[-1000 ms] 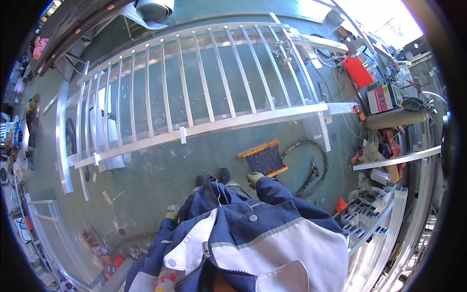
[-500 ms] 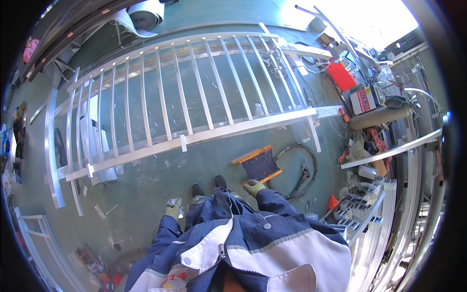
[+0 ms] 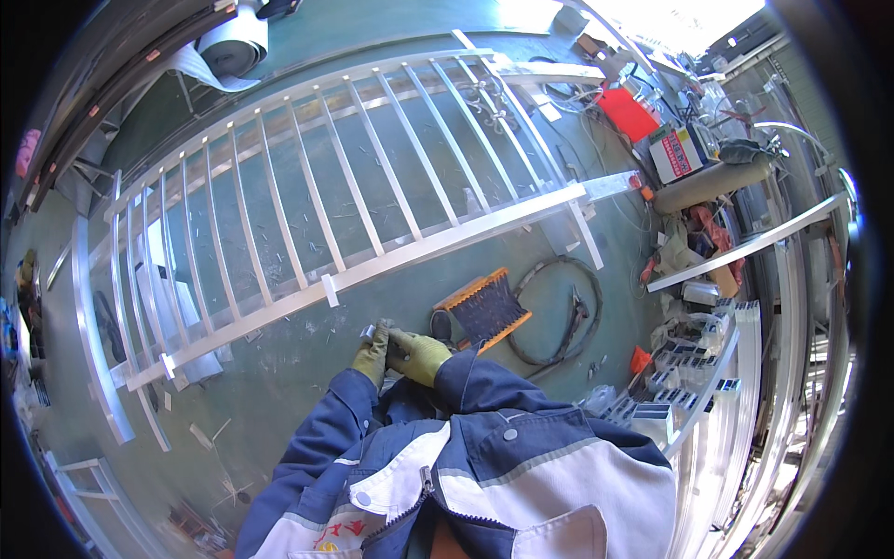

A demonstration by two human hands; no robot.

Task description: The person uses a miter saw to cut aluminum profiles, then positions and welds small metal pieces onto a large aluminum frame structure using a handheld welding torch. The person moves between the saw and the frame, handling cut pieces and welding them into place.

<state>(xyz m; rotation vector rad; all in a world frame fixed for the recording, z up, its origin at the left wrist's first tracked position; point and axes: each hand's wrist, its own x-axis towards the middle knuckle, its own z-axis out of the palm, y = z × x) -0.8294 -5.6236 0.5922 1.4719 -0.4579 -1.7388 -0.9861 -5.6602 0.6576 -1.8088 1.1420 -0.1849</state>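
Note:
In yellow-green work gloves, my hands meet in front of my waist. My left hand (image 3: 371, 359) is closed on a small silver metal piece (image 3: 369, 331), which sticks out past its fingertips. My right hand (image 3: 421, 359) comes in from the right with curled fingers against the left one; whatever it pinches is hidden. Beyond them lies a large silver metal railing (image 3: 419, 254) with many parallel bars. A short metal tab (image 3: 331, 290) stands out from its near rail. Just right of my hands, an orange and black slatted piece (image 3: 484, 312) rests on the green floor.
A coiled black hose (image 3: 598, 298) lies to the right. Further right are a red panel (image 3: 629, 114), a carton (image 3: 678, 154), a tan cylinder (image 3: 712, 186), a long metal bar (image 3: 745, 258) and stacked metal profiles (image 3: 666, 382). A frame (image 3: 88, 489) stands at lower left.
Both hands have risen and come together at the middle. The left moved rightward with its metal piece; the right moved left from near the orange and black piece. The view has shifted slightly.

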